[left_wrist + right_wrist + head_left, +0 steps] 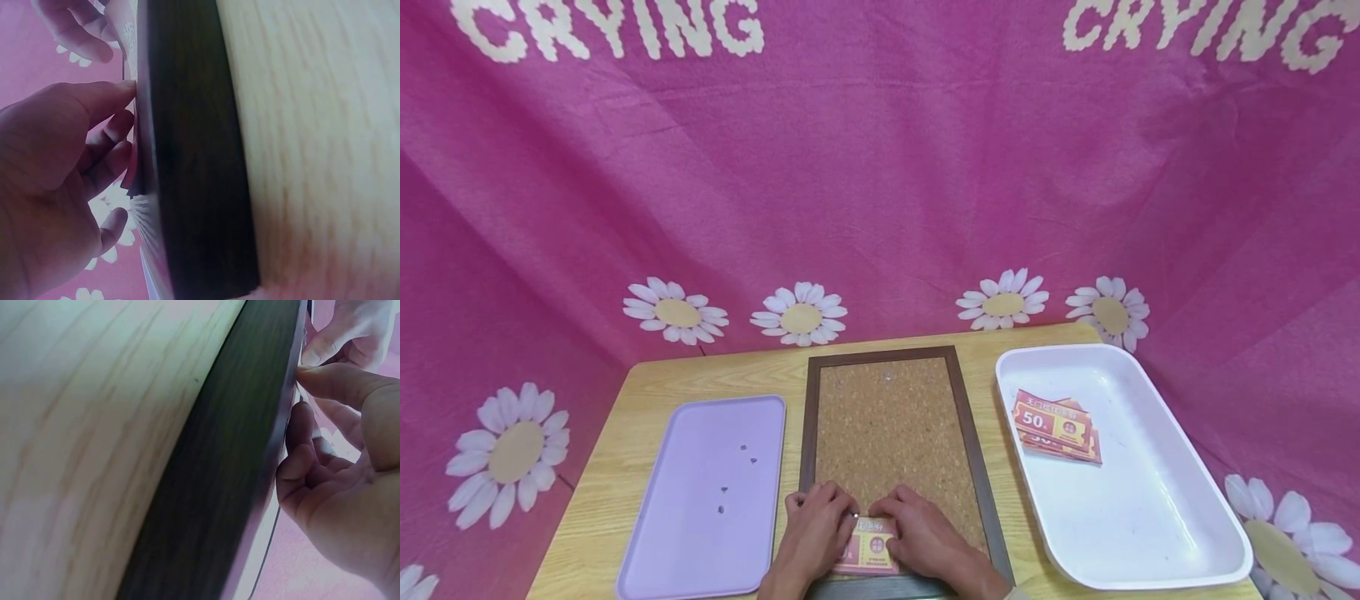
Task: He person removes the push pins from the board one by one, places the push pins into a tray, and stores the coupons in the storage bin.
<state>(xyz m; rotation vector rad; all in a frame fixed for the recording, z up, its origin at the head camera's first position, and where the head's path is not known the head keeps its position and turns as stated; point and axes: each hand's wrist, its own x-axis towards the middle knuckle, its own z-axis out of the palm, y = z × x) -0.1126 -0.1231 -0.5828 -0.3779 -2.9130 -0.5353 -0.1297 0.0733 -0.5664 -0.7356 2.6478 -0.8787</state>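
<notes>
A stack of red and yellow paper coupons [874, 560] lies over the lower end of a framed corkboard [891, 442]. My left hand [812, 533] covers the stack's left end with bent fingers. A tiny bright spot [855, 516] shows at its fingertips, too small to identify. From the other side, my right hand [928, 537] holds the stack's right end, its thumb at the side edge and its index finger at the top edge. Both wrist views show thumbs and fingers at the paper, beyond the dark frame [194, 156].
On the left lies a lavender tray [700, 550] with several small dark pieces [724, 489]. A white tub [1150, 517] at the right contains more coupons [1054, 421]. Small shiny pins [888, 379] show near the corkboard's top. A pink curtain [880, 183] hangs behind the wooden table [587, 500].
</notes>
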